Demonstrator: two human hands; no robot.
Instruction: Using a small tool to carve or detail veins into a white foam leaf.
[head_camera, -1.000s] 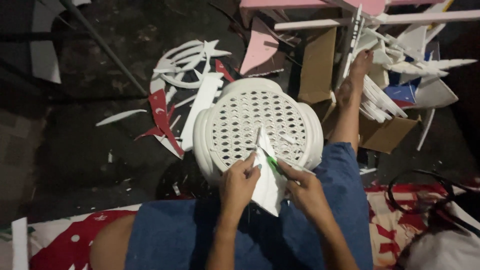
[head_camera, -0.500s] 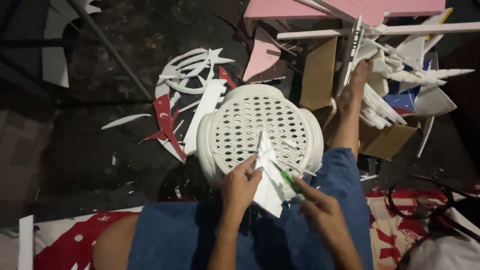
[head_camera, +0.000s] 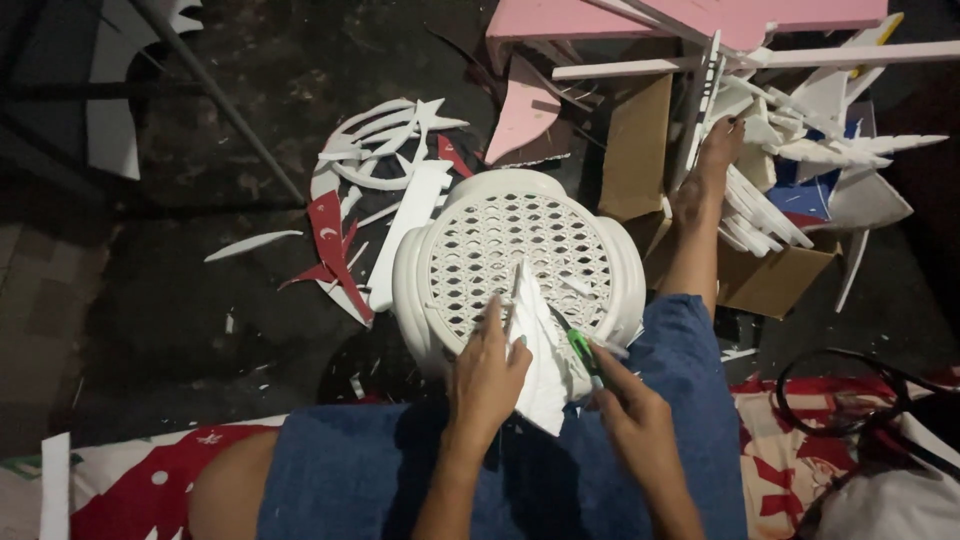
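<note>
Fingers of left hand (head_camera: 487, 385) pinch white foam piece (head_camera: 540, 365); right hand (head_camera: 630, 415) apparently grips green cutter (head_camera: 583, 352).

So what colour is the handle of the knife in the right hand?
Bright green, on the utility knife in the right hand; the head view shows it.

1. Only real package here is a brown cardboard box (head_camera: 775, 280) on the dark floor, upper right, just past the white stool. It's open-topped and stuffed with white foam cutouts.
2. One of its flaps, a plain brown cardboard panel (head_camera: 638, 150), stands upright just left of the foot.
3. No labels, signs or screens anywhere I can see.
</note>
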